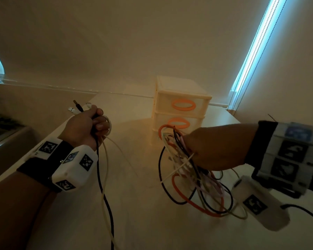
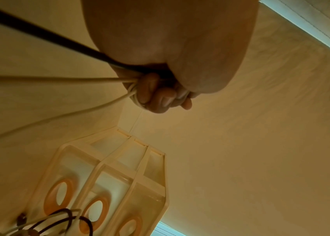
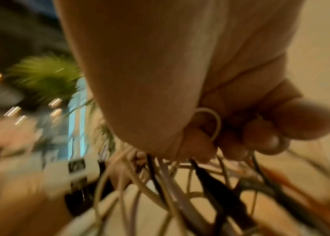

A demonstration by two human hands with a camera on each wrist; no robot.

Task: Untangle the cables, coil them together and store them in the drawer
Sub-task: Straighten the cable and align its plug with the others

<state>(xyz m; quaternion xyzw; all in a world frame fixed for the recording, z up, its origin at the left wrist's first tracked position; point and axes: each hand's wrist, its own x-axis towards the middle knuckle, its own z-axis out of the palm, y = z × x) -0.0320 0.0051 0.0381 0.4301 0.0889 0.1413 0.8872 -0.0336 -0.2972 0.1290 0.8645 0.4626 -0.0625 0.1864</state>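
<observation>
So both hands are up off the white table [image 1: 134, 186] here. The left hand [image 1: 83, 125] sits around 9 o'clock in the head view, fist curled tight around the plug ends of a black cable [image 1: 105, 201] and a cream cable [image 1: 105, 170]; the USB plugs [image 1: 76, 107] poke out the top of the fist toward 12 o'clock, and the two cords hang down toward 6 o'clock off the bottom edge. The left wrist cam shows those fingers [image 2: 156, 95] wrapped hard over the cords, so it's a proper clench. Over at 3 o'clock the right hand [image 1: 215, 150] has its fingers closed around a messy cable bundle [image 1: 193, 179] of orange, black, white and pinkish loops, which dangle below the fist; can't tell whether the lowest loops touch the table. The right wrist cam is blurry, but you can see fingertips [image 3: 261, 135] curled in around the strands. The drawer unit [image 1: 181, 109] stands at about 12 o'clock behind the bundle, cream with orange oval handles, drawers pushed in, right next to the wall.
</observation>
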